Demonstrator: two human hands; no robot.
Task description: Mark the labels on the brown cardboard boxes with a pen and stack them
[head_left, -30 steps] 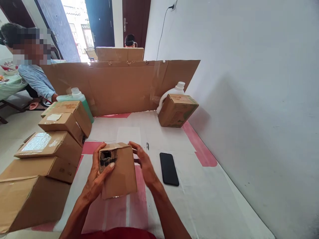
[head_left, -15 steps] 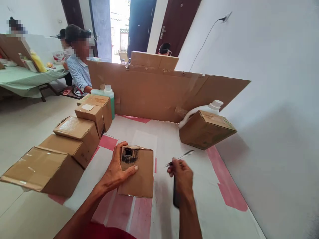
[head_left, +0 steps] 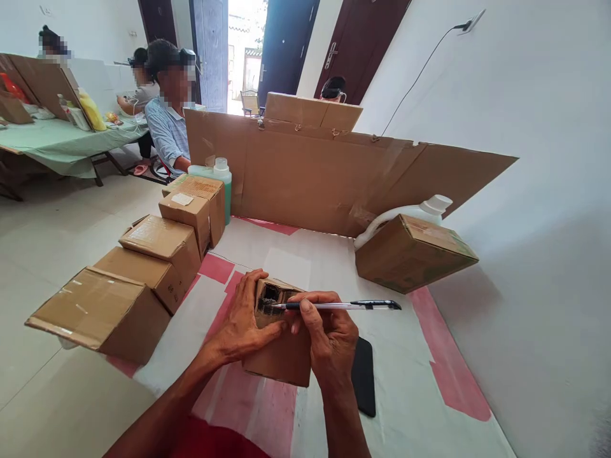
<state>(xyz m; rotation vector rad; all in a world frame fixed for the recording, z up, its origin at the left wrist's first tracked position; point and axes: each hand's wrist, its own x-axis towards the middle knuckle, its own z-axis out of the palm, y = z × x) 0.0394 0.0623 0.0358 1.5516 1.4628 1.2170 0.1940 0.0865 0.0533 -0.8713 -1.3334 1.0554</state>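
1. The left hand (head_left: 243, 327) clasps a small brown cardboard box (head_left: 281, 353) that stands on the white-and-pink covered table (head_left: 405, 394), thumb pressed across its near face just below a dark, scuffed patch.
2. The right hand (head_left: 329, 334) has its grip clenched on a clear-barrelled ballpoint pen (head_left: 334, 306), which lies nearly level with its tip touching that dark patch.
3. A black phone (head_left: 365, 378) lies flat just beside the right wrist (partly hidden by it).
4. A row of larger brown cartons (head_left: 157, 254) lines the table's left edge.
5. Risk, as I judge it: the pen tip could skid toward the left thumb, since the card there looks torn and uneven.
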